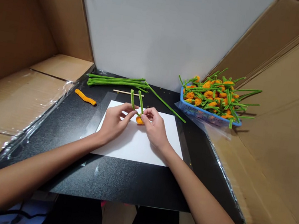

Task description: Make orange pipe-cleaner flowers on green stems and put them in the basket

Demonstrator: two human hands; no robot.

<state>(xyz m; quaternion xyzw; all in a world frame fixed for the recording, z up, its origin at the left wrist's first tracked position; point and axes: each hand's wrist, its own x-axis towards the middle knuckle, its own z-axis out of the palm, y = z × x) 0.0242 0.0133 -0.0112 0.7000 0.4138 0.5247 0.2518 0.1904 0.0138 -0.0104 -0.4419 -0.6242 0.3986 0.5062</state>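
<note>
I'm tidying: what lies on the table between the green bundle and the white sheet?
In the head view, a thin pale stick lies there; a lone green stem slants past its right end.

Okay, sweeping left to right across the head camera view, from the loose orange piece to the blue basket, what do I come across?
Loose orange piece, left hand, orange flower head, right hand, blue basket.
</note>
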